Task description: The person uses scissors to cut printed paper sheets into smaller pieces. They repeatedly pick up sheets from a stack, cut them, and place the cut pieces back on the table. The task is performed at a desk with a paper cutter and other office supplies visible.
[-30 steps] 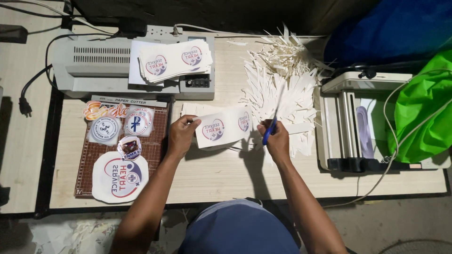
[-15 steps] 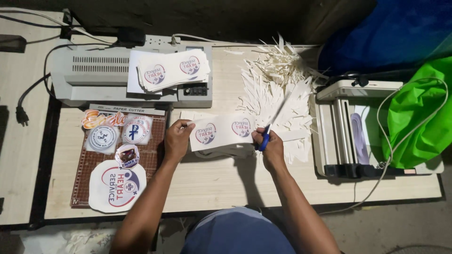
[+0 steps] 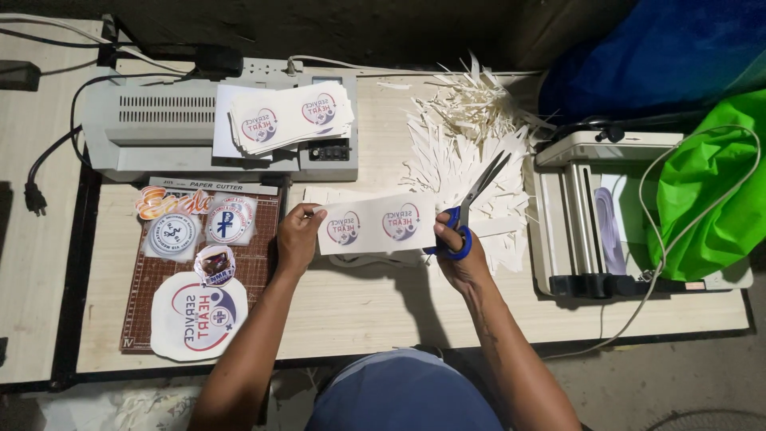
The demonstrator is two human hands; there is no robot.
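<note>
Small print and sticker workshop. Laminator (image 3: 159, 132) at the bench's (image 3: 359, 307) far left edge, second machine (image 3: 590, 215) at its right end, cutting mat (image 3: 255, 263) with cut-out stickers (image 3: 195, 315), paper offcuts (image 3: 471, 144) heaped at the far edge.

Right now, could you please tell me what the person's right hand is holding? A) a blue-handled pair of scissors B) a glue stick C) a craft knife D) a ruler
A: the right hand has its fingers through the blue handles of the scissors, whose blades point up beside the printed sheet.
</note>
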